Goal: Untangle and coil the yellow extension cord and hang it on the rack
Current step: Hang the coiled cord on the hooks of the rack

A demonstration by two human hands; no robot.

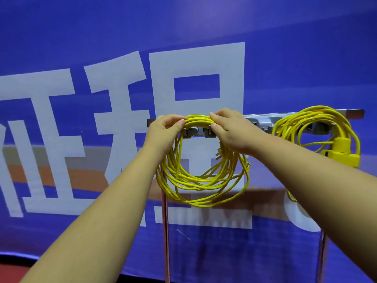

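Note:
A coiled yellow extension cord (201, 186) hangs in loops below the left end of a grey metal rack (259, 117). Its top bundle lies across grey hooks (192, 131) on the rack. My left hand (163, 129) grips the left side of that bundle, fingers curled over it. On the right side of the bundle, my right hand (230, 129) holds the cord the same way, thumb beneath. The cord's plug end is partly hidden behind my right wrist.
A second yellow cord coil (316, 127) with a yellow socket block (342, 152) hangs at the rack's right end. Two chrome legs (166, 231) hold the rack up. A blue banner (81, 58) with large white characters stands right behind.

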